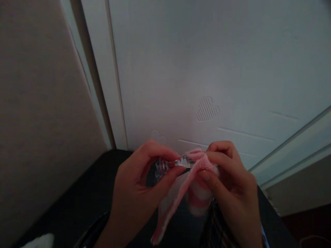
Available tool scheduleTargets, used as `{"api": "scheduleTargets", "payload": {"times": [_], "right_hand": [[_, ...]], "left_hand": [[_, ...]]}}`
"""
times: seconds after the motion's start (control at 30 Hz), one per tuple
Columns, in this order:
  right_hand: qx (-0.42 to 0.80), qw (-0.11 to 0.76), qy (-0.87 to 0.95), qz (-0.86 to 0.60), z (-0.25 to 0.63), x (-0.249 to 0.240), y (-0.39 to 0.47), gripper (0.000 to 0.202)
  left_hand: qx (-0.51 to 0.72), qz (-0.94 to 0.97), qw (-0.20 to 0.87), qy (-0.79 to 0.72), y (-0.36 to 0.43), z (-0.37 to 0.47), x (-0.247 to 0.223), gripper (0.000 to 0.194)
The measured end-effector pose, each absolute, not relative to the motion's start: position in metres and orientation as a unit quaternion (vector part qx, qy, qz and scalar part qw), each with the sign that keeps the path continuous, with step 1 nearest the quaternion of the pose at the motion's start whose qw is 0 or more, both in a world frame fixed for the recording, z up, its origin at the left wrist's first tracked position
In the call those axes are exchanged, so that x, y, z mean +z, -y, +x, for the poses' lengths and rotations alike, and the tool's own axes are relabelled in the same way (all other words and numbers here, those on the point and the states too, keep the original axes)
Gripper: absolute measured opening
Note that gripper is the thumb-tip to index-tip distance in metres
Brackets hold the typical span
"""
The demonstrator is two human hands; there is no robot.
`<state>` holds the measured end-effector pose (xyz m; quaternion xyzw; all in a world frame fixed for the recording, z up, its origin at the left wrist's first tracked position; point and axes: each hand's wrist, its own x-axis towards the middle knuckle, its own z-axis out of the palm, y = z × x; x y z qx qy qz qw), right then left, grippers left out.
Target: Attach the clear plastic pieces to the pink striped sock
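Observation:
My left hand (144, 182) pinches a clear, faceted plastic or glass piece (183, 162) between thumb and fingertips. The left end of this piece is knobbed and shows beside my fingers. My right hand (230, 179) grips a pink and white cloth (199, 193) with the thumb in front and the fingers behind. The cloth lies against the right end of the clear piece, so that end is hidden. One pink-edged strip of the cloth hangs down to the left between my hands, and a striped part hangs under my right fingers.
Below my hands is a dark surface (88, 189). A white panel (165, 75) with engraved hearts stands behind it, and a plain wall (43, 103) rises on the left. Something white (40, 241) lies at the bottom left corner.

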<state>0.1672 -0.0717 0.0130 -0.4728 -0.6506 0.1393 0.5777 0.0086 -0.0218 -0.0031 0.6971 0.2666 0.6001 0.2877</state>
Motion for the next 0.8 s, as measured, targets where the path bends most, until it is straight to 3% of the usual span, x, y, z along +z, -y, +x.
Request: {"api": "scheduleTargets", "payload": {"times": [0.47, 0.8], "right_hand": [[0.168, 0.570, 0.674, -0.439, 0.1705, 0.0127, 0.0728, 0.016], [0.087, 0.604, 0.646, -0.459, 0.1670, 0.0089, 0.0696, 0.009]], "left_hand": [[0.635, 0.709, 0.242, -0.191, 0.0210, 0.0096, -0.0085, 0.028], [0.632, 0.717, 0.253, -0.146, 0.0143, 0.0125, -0.0101, 0.040]]}}
